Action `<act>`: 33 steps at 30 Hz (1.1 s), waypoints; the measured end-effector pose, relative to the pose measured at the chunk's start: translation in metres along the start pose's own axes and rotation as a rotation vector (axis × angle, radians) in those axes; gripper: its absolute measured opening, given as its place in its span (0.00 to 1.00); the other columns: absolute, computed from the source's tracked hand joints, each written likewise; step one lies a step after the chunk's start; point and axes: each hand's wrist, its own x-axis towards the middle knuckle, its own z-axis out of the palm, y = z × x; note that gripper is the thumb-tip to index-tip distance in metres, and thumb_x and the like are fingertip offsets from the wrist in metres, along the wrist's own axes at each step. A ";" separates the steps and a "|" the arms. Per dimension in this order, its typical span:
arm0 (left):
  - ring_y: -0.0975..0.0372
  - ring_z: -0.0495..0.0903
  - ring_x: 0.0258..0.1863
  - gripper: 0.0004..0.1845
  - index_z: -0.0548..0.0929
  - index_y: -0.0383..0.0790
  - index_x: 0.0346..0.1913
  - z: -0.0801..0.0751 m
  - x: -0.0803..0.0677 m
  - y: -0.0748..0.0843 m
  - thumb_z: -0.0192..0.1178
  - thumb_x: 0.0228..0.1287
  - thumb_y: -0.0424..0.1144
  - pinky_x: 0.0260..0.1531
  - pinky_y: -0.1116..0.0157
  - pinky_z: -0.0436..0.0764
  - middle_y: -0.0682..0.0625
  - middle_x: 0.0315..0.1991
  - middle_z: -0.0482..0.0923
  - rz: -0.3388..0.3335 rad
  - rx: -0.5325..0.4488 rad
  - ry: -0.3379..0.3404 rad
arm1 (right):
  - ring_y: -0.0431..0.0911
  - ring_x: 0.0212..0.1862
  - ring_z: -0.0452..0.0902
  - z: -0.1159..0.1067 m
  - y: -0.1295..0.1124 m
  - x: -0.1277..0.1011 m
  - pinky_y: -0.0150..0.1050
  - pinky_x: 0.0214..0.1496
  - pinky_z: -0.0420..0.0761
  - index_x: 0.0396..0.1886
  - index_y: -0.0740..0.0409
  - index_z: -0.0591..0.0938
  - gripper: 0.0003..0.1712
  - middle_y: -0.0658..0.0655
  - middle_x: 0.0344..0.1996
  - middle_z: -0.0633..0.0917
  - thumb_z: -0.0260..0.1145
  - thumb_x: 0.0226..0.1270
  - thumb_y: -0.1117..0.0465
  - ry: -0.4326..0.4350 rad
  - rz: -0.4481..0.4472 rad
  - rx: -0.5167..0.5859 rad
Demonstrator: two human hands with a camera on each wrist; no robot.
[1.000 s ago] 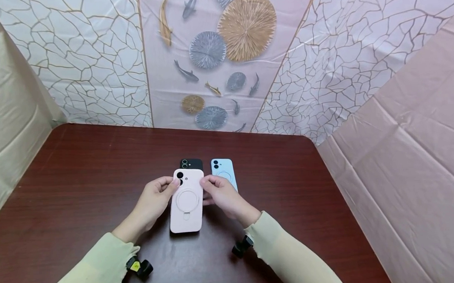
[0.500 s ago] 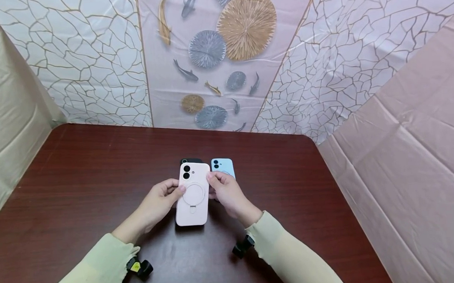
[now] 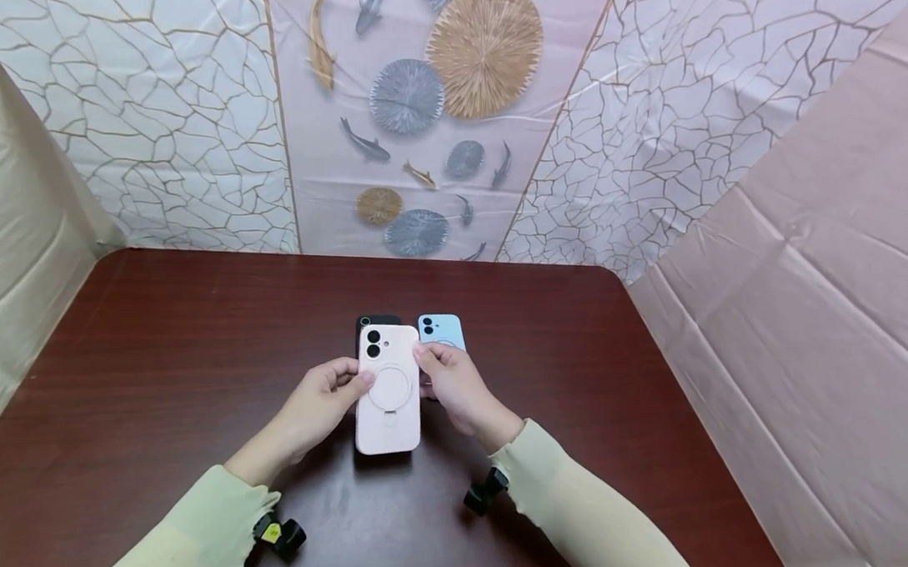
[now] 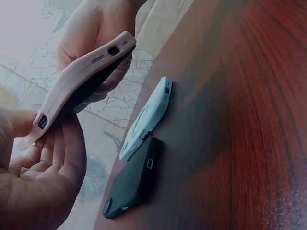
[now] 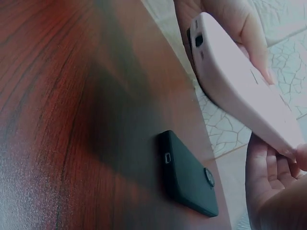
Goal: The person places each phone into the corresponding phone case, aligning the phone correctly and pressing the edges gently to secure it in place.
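Observation:
Both hands hold a phone in a pale pink case (image 3: 389,415) above the table, its back with two black lenses and a ring turned up. My left hand (image 3: 316,409) pinches its left long edge, thumb on the back and fingers curled beneath. My right hand (image 3: 461,392) pinches the opposite edge near the top corner. In the left wrist view the phone's dark underside shows below the pink case (image 4: 72,79). Behind it on the table lies a black phone (image 5: 189,179), mostly covered in the head view. Beside that one rests a phone in a light blue case (image 4: 148,112).
The dark red wooden table (image 3: 201,351) has rounded far corners. Patterned cloth (image 3: 418,118) hangs behind it, with plain cloth at both sides. A black camera (image 3: 283,536) is strapped at the left wrist and another (image 3: 484,493) at the right.
Over the last second the pink phone has moved right and slightly away, covering more of the black phone. Both hands have shifted with it, keeping their grip. The head view has turned slightly.

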 end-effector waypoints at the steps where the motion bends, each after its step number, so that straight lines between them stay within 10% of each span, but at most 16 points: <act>1: 0.59 0.81 0.39 0.16 0.76 0.26 0.51 0.000 -0.001 0.000 0.58 0.70 0.38 0.41 0.63 0.81 0.41 0.41 0.81 -0.006 -0.017 -0.018 | 0.42 0.34 0.79 0.000 0.000 0.000 0.38 0.38 0.82 0.47 0.66 0.82 0.18 0.54 0.32 0.84 0.53 0.77 0.56 0.012 0.004 0.007; 21: 0.60 0.82 0.34 0.12 0.77 0.26 0.47 0.002 -0.006 -0.003 0.60 0.67 0.32 0.33 0.67 0.81 0.42 0.35 0.80 0.016 -0.018 0.052 | 0.43 0.32 0.78 0.003 -0.006 0.011 0.35 0.34 0.80 0.45 0.64 0.81 0.17 0.53 0.30 0.82 0.54 0.77 0.54 -0.016 -0.002 0.025; 33: 0.62 0.80 0.33 0.13 0.77 0.28 0.49 -0.006 0.007 0.000 0.59 0.69 0.36 0.36 0.66 0.81 0.42 0.37 0.81 -0.043 -0.103 0.220 | 0.48 0.38 0.83 0.001 -0.001 0.007 0.46 0.42 0.83 0.53 0.69 0.76 0.17 0.61 0.42 0.84 0.57 0.75 0.59 -0.308 0.045 0.019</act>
